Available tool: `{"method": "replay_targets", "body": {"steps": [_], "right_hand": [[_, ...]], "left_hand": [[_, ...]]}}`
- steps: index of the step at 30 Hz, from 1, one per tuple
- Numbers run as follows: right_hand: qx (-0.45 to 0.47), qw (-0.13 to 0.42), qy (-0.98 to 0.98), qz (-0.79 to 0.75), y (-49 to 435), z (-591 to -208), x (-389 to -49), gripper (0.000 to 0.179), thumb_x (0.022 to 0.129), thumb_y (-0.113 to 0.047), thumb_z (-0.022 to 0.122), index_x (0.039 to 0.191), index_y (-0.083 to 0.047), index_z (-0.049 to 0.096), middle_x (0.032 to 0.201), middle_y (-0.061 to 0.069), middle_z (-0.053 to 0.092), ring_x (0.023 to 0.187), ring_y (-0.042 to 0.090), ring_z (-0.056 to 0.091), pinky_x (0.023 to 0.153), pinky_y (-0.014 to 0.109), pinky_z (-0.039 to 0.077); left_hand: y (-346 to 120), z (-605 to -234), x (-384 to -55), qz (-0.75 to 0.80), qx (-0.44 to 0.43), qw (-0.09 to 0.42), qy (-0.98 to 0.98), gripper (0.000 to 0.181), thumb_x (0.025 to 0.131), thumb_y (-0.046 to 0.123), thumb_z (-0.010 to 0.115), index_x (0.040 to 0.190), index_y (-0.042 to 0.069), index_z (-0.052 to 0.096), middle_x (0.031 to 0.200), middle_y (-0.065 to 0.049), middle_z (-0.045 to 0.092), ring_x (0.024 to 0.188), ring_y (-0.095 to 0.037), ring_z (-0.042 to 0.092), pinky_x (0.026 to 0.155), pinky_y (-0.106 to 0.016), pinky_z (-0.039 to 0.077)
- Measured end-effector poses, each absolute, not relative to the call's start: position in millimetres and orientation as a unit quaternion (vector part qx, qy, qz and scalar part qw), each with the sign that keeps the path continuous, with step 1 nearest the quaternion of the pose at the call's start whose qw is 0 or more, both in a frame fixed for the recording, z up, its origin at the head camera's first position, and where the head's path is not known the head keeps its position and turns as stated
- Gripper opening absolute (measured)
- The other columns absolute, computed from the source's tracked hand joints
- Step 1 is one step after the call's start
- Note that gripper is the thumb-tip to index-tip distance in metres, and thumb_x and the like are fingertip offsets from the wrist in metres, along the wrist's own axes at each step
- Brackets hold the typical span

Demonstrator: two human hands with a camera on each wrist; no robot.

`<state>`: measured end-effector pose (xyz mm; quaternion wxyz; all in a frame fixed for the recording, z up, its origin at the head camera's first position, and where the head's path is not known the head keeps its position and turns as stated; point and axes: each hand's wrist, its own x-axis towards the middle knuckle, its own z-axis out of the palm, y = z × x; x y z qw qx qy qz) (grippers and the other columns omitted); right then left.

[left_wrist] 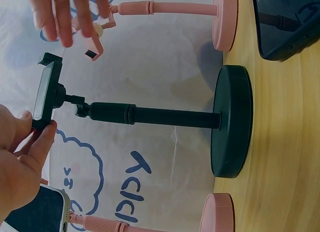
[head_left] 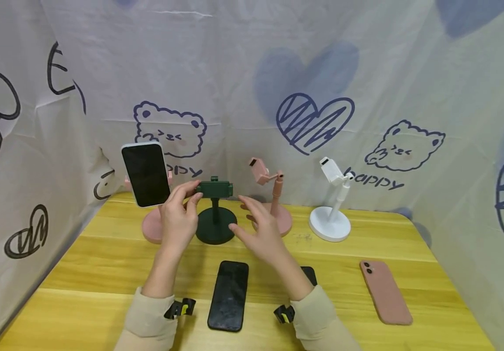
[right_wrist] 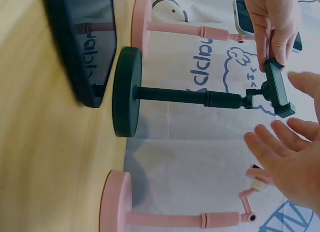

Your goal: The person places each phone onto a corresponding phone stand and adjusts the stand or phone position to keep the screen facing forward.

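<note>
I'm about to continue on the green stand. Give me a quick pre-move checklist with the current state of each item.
1. Left hand gripping the green clamp: ok, it pinches one end.
2. Right hand on the clamp's other end: not ok, open and apart from it.
3. Clamp free of any phone: ok.
4. Green base flat on the table: ok.
5. Black phone in hand: not ok, lying on the table.
6. Clamp joint tight: cannot tell.
</note>
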<state>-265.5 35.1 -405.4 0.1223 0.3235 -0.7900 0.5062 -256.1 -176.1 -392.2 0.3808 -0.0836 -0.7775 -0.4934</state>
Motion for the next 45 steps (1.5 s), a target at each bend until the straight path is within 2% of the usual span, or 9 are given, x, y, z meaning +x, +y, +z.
{"method": "replay_targets", "body": {"steps": [7,14,22,30,40,45], "right_hand": [[0.32,0.039,-0.833,0.449,47,-416,-252,0.074,0.091,-0.019,0.082,0.155,-0.005,0.045,0.154,0.015,0.049,0.137,0.034,0.052,0.11,0.053,0.049],[0.313,-0.063,-0.882,0.346,50,-425,-245,0.082,0.092,-0.033,0.082,0.157,-0.004,0.042,0.157,0.017,0.047,0.139,0.035,0.052,0.112,0.053,0.047],[0.315,-0.152,-0.918,0.185,44,-436,-240,0.09,0.087,-0.044,0.085,0.157,-0.005,0.044,0.158,0.015,0.046,0.142,0.031,0.05,0.114,0.046,0.045],[0.328,-0.185,-0.92,0.11,38,-443,-234,0.099,0.079,-0.053,0.089,0.155,-0.006,0.047,0.157,0.009,0.05,0.142,0.026,0.05,0.115,0.041,0.045],[0.319,-0.153,-0.931,0.086,34,-447,-229,0.103,0.07,-0.053,0.095,0.153,-0.01,0.051,0.153,0.008,0.053,0.137,0.024,0.053,0.108,0.041,0.051],[0.321,-0.137,-0.932,0.102,35,-448,-229,0.109,0.066,-0.052,0.097,0.154,-0.01,0.049,0.144,0.01,0.054,0.127,0.022,0.055,0.099,0.037,0.055]], "left_hand": [[-175,-391,-255,-0.494,-0.084,0.378,-0.778,0.031,0.099,-0.006,0.064,0.129,-0.003,0.068,0.127,-0.019,0.067,0.112,-0.031,0.069,0.087,-0.004,0.048],[-175,-391,-254,-0.495,-0.082,0.376,-0.779,0.032,0.099,-0.005,0.064,0.13,-0.003,0.068,0.128,-0.019,0.066,0.113,-0.031,0.069,0.087,-0.004,0.048],[-174,-390,-255,-0.488,-0.08,0.378,-0.783,0.031,0.099,-0.005,0.064,0.13,-0.003,0.068,0.127,-0.019,0.067,0.113,-0.031,0.069,0.088,-0.003,0.047],[-174,-390,-254,-0.493,-0.074,0.368,-0.785,0.031,0.099,-0.005,0.064,0.131,-0.003,0.067,0.129,-0.019,0.066,0.114,-0.03,0.068,0.089,-0.004,0.047],[-174,-391,-255,-0.496,-0.064,0.359,-0.788,0.033,0.1,-0.004,0.064,0.132,-0.002,0.067,0.13,-0.017,0.065,0.116,-0.029,0.067,0.089,-0.005,0.047],[-173,-391,-255,-0.494,-0.066,0.361,-0.788,0.033,0.099,-0.004,0.064,0.132,-0.002,0.066,0.131,-0.018,0.065,0.116,-0.03,0.068,0.089,-0.005,0.047]]}}
